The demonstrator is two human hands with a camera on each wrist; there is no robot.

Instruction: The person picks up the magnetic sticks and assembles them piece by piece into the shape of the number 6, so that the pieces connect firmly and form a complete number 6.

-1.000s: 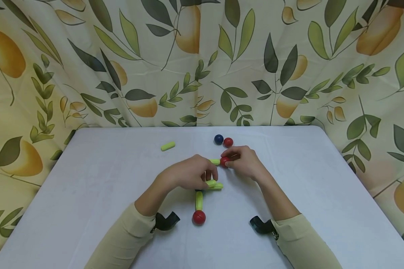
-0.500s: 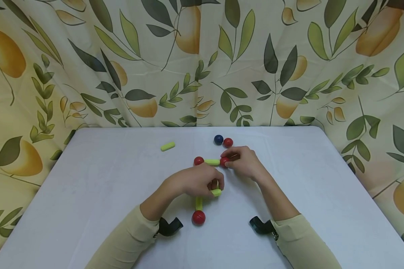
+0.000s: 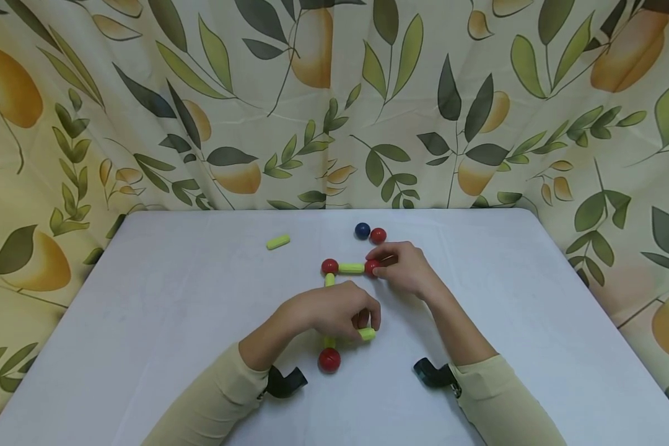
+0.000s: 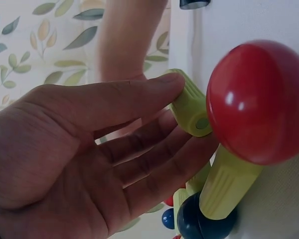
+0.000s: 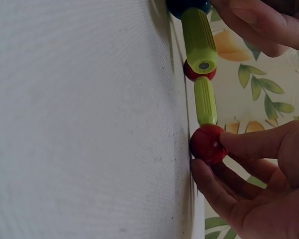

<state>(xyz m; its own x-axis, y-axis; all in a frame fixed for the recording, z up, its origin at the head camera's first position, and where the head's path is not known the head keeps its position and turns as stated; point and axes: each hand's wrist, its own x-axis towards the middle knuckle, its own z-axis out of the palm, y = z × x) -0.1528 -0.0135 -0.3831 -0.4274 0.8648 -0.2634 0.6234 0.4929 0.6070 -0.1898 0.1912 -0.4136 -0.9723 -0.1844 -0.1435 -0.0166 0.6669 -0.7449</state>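
Note:
My left hand (image 3: 337, 310) pinches a yellow-green magnetic rod (image 4: 189, 107) between thumb and fingers. This rod is close to the near red ball (image 4: 256, 102); I cannot tell whether they touch. Another rod (image 4: 229, 186) runs from that ball to a dark blue ball (image 4: 204, 219), which the left hand hides in the head view. From the blue ball a rod (image 5: 199, 40) sticks out with a bare end. Farther back, a rod (image 3: 329, 280) leads to a red corner ball (image 3: 329, 266), then a rod (image 3: 351, 268) to a red ball (image 3: 371, 268) that my right hand (image 3: 404, 267) pinches.
A loose yellow-green rod (image 3: 278, 242) lies at the back left of the white table (image 3: 201, 322). At the back, a dark blue ball (image 3: 362, 231) sits beside a red ball (image 3: 378, 235). A leaf-patterned curtain (image 3: 334, 155) hangs behind the table.
My left hand has moved toward the near red ball and slightly right, carrying the rod. The red corner ball and the rod below it have come into sight. My right hand stays put.

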